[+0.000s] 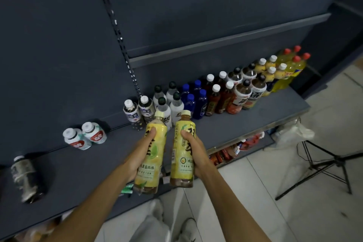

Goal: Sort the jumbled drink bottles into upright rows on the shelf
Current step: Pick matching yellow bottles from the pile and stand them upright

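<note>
Dark grey shelf (pixel 245 124) against a matching back panel, pale tiled floor (pixel 294 173) at 4 o'clock, a tripod (pixel 324 165) standing there. Upright rows already filling the shelf from centre out toward 2 o'clock — white-capped, blue, dark red, brown tea, yellow with red caps. Two small white bottles (pixel 84 137) apart at 9 o'clock, one dark bottle (pixel 25 179) further out at 8 o'clock, blurred.

Left hand (pixel 141 155) wrapped round a left yellow tea bottle (pixel 151 155), thumb across the label near the shoulder, fingers hidden behind. Right hand (pixel 194 153) curled the same way round a right yellow tea bottle (pixel 182 149). Both bottles upright, held side by side just apart, above the shelf's front edge at 6 o'clock of the finished rows.

Probably full, so moderately heavy; thin plastic walls likely giving a little under a squeeze, shrink-sleeve labels slick. Mid-body grip sensible — firm enough against slipping, clear of the base for setting down flat. Bare shelf space at 9 o'clock of the white-capped pair (pixel 137 110) looking the likely spot.
</note>
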